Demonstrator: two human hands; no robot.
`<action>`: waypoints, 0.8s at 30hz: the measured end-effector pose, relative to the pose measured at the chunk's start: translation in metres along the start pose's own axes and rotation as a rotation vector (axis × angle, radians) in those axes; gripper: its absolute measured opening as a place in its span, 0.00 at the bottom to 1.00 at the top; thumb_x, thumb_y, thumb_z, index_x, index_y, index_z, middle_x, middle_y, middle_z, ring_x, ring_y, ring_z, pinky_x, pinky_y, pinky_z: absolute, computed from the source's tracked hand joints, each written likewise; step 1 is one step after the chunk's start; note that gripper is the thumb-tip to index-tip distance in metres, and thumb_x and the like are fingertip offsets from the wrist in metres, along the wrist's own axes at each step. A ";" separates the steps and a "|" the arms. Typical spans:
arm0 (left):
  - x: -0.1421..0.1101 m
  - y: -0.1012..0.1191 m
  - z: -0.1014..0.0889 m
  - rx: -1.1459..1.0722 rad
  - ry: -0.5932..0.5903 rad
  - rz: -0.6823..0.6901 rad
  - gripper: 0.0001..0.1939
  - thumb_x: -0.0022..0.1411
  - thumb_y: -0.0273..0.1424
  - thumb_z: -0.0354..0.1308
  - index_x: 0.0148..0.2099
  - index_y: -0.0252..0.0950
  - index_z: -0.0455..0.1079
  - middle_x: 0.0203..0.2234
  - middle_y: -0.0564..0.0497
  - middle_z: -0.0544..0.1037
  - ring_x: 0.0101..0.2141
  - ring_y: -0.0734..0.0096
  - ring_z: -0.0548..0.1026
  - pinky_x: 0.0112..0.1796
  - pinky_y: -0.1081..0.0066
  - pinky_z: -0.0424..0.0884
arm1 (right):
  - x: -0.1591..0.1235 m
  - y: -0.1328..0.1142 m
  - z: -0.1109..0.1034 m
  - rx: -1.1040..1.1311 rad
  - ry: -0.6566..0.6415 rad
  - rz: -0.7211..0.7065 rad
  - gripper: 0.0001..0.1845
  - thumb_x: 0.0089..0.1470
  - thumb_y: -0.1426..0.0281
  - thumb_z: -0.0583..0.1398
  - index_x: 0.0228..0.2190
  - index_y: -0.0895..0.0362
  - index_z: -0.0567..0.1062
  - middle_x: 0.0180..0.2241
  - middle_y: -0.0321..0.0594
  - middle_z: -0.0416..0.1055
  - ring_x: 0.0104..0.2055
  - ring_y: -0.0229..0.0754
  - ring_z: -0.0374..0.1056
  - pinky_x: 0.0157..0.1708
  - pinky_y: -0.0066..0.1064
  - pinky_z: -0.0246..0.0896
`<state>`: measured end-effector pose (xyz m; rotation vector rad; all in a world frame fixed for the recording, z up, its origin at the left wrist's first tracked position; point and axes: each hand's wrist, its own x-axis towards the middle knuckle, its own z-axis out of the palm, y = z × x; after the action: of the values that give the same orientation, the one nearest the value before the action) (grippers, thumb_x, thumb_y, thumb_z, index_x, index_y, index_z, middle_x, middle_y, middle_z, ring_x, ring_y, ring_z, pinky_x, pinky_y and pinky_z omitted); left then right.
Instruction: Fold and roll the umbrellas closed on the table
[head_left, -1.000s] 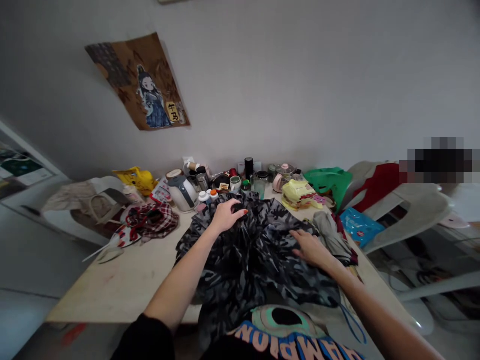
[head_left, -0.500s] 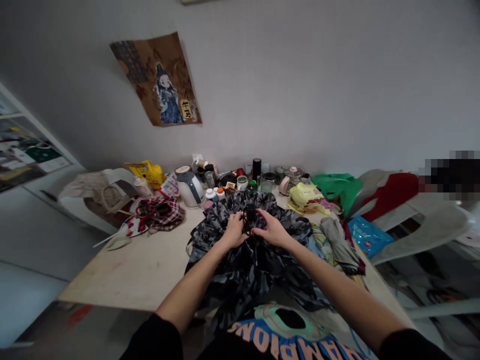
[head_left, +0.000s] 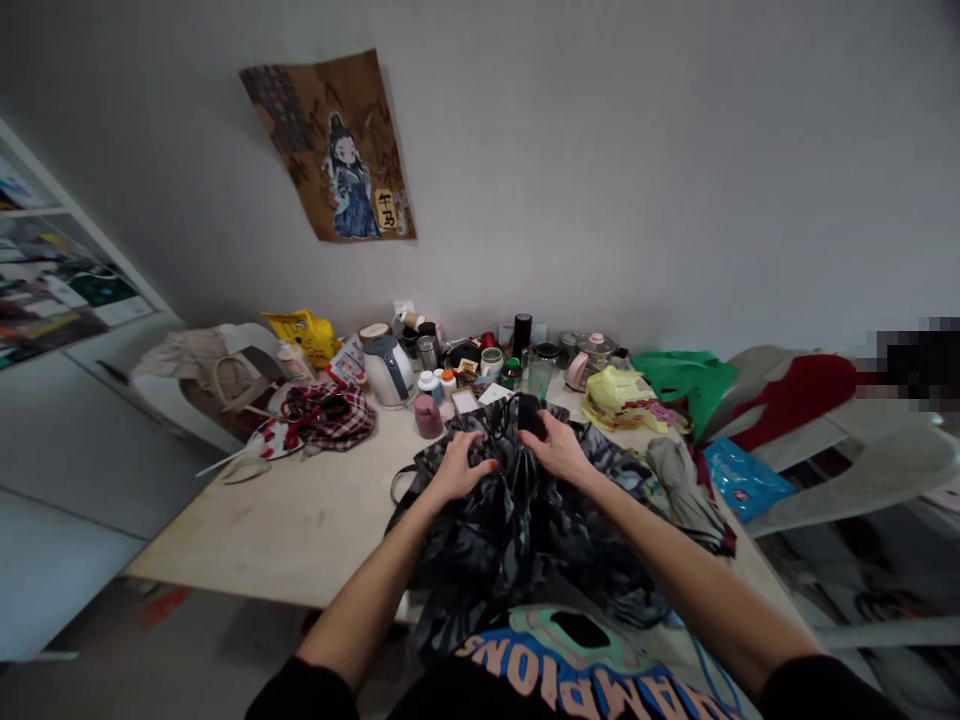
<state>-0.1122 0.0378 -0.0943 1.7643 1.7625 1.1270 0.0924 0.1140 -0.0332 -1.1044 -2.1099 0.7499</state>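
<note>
A camouflage umbrella [head_left: 517, 520] in black and grey lies half folded in front of me, its fabric bunched in loose pleats over the table's edge and towards my shirt. Its short black handle [head_left: 528, 408] points away from me. My right hand [head_left: 559, 448] has its fingers around the handle, thumb on the near side. On the left of the pleats, my left hand [head_left: 461, 468] rests with thumb and fingers apart, touching the fabric without gripping it. A thin dark cord loops beside the handle.
Behind the umbrella stand a pink cup [head_left: 428, 416], a kettle [head_left: 387, 370], pill bottles [head_left: 430, 386] and several jars. A yellow bag [head_left: 619, 397] and grey cloth [head_left: 673, 475] lie at right. Checked cloth [head_left: 341, 425] is at left on the pale table [head_left: 300, 530]. Chairs flank both ends.
The umbrella's fabric has drawn in from a wide ring towards me, uncovering the pink cup. My left hand has come away from the handle; my right hand has closed around it.
</note>
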 end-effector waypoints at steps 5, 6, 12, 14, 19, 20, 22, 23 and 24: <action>-0.021 0.017 -0.013 -0.074 -0.180 -0.043 0.31 0.52 0.35 0.62 0.58 0.38 0.62 0.49 0.43 0.65 0.47 0.59 0.68 0.47 0.59 0.68 | -0.022 0.019 -0.002 0.054 -0.070 -0.039 0.13 0.49 0.61 0.57 0.35 0.57 0.69 0.26 0.35 0.68 0.26 0.38 0.62 0.28 0.30 0.59; -0.025 0.021 -0.015 -0.103 -0.228 -0.034 0.34 0.50 0.35 0.64 0.59 0.39 0.60 0.50 0.44 0.65 0.47 0.59 0.68 0.46 0.61 0.69 | -0.027 0.021 -0.006 0.079 -0.070 -0.044 0.15 0.50 0.61 0.57 0.38 0.57 0.69 0.29 0.37 0.71 0.27 0.38 0.63 0.29 0.30 0.61; -0.046 0.022 -0.024 -0.162 -0.248 -0.079 0.30 0.51 0.32 0.62 0.57 0.41 0.63 0.49 0.45 0.66 0.45 0.63 0.70 0.41 0.66 0.70 | -0.058 0.044 -0.076 0.080 0.130 0.052 0.23 0.51 0.58 0.58 0.46 0.57 0.69 0.41 0.46 0.73 0.33 0.41 0.69 0.32 0.32 0.66; -0.051 0.016 -0.029 -0.205 -0.209 -0.116 0.27 0.53 0.32 0.60 0.56 0.40 0.63 0.50 0.45 0.66 0.43 0.65 0.70 0.38 0.67 0.71 | -0.072 0.063 -0.104 0.037 0.140 0.133 0.22 0.48 0.57 0.59 0.42 0.57 0.71 0.39 0.46 0.74 0.33 0.42 0.69 0.34 0.34 0.66; -0.044 0.009 -0.023 -0.165 -0.190 -0.138 0.35 0.47 0.35 0.65 0.58 0.39 0.60 0.50 0.45 0.65 0.40 0.65 0.71 0.36 0.67 0.72 | -0.099 0.080 -0.113 0.058 -0.237 0.240 0.25 0.44 0.58 0.63 0.44 0.57 0.71 0.28 0.37 0.72 0.26 0.39 0.66 0.27 0.30 0.63; -0.039 0.010 -0.018 -0.142 -0.200 -0.125 0.39 0.45 0.35 0.67 0.60 0.39 0.59 0.51 0.44 0.65 0.41 0.63 0.71 0.38 0.65 0.72 | -0.100 0.077 -0.104 0.084 -0.296 0.235 0.26 0.44 0.60 0.63 0.45 0.57 0.71 0.27 0.36 0.71 0.26 0.38 0.66 0.27 0.29 0.63; -0.026 0.012 -0.003 -0.103 -0.209 -0.094 0.50 0.39 0.36 0.71 0.63 0.38 0.54 0.55 0.40 0.61 0.49 0.55 0.69 0.47 0.58 0.69 | -0.095 0.067 -0.078 0.102 -0.320 0.217 0.26 0.42 0.64 0.63 0.45 0.57 0.71 0.26 0.34 0.69 0.25 0.37 0.65 0.27 0.28 0.62; -0.019 0.013 0.005 -0.090 -0.213 -0.080 0.55 0.35 0.36 0.72 0.65 0.36 0.52 0.57 0.37 0.58 0.54 0.49 0.65 0.52 0.54 0.65 | -0.090 0.063 -0.065 0.101 -0.293 0.208 0.24 0.41 0.66 0.63 0.43 0.57 0.72 0.25 0.33 0.68 0.25 0.37 0.65 0.27 0.28 0.62; -0.014 0.013 0.013 -0.087 -0.223 -0.065 0.60 0.32 0.36 0.74 0.66 0.35 0.49 0.59 0.35 0.56 0.58 0.45 0.60 0.56 0.51 0.59 | -0.085 0.059 -0.052 0.116 -0.266 0.202 0.23 0.40 0.68 0.63 0.42 0.57 0.72 0.26 0.33 0.67 0.26 0.36 0.64 0.28 0.28 0.62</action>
<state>-0.0924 0.0266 -0.0955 1.6966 1.6026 0.9263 0.1986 0.0804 -0.0657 -1.2220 -2.1571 1.1561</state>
